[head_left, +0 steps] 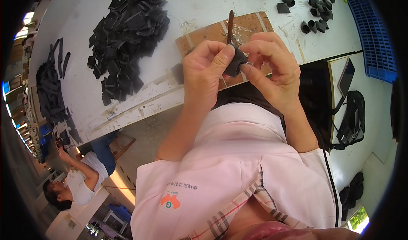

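Black piece [234,66] sits between left hand [203,68] and right hand [278,68]; both touch it.

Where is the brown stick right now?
In the head view, the brown stick is slightly right of upper centre, pointing up beside the left hand, against the brown board, with the right hand to its right.

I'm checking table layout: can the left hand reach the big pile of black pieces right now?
Probably yes: the pile lies on the table, left of the left hand, with nothing tall between them, though its fingers are gripping a black piece.
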A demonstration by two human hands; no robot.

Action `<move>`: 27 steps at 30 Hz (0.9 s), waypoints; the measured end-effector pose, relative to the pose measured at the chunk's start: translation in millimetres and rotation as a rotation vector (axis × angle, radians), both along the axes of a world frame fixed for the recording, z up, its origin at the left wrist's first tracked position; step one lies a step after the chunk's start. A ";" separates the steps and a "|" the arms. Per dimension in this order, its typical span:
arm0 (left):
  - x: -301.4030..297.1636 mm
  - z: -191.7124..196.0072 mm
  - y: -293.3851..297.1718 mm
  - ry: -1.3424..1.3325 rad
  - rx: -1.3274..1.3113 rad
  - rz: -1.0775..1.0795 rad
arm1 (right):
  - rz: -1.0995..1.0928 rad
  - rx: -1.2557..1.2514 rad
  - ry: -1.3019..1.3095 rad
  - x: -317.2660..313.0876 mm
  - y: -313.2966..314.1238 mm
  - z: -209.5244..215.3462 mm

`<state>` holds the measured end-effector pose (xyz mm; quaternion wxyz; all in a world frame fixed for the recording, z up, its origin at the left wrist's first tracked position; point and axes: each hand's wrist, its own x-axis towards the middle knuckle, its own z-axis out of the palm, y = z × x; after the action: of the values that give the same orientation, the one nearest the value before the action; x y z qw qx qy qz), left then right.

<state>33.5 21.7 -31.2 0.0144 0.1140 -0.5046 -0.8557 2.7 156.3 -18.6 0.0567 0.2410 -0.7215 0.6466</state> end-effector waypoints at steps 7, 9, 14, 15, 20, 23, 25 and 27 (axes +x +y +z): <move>5.7 -1.4 9.2 -0.004 0.009 0.017 | -0.119 0.212 0.295 2.6 4.4 -6.5; 6.1 1.0 12.8 -0.047 0.030 0.085 | -0.160 0.220 0.280 7.3 5.8 -8.9; 8.9 -10.0 7.5 0.014 -0.127 0.182 | -0.082 -0.168 -0.515 2.1 7.6 -4.6; 8.9 -10.1 9.4 0.037 -0.187 0.186 | -0.083 -0.166 -0.515 2.6 5.5 -5.0; 17.9 -20.0 9.5 0.058 -0.333 0.118 | 0.175 -0.126 -0.748 1.5 3.9 -13.8; 32.0 -34.6 2.3 -0.028 -0.374 0.081 | 0.188 0.052 -0.675 -0.6 11.2 -16.8; 42.2 -59.2 -15.3 0.034 -0.674 0.325 | 0.099 0.080 -0.704 -12.5 20.0 -15.8; 46.8 -72.2 -43.5 0.020 -0.928 0.379 | -0.095 -0.092 -0.603 -45.7 33.3 -11.1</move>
<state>80.3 -21.8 -103.4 0.2236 0.1770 -0.8024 -0.5243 -42.9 189.6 -29.6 -0.1187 0.0014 -0.6863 0.7175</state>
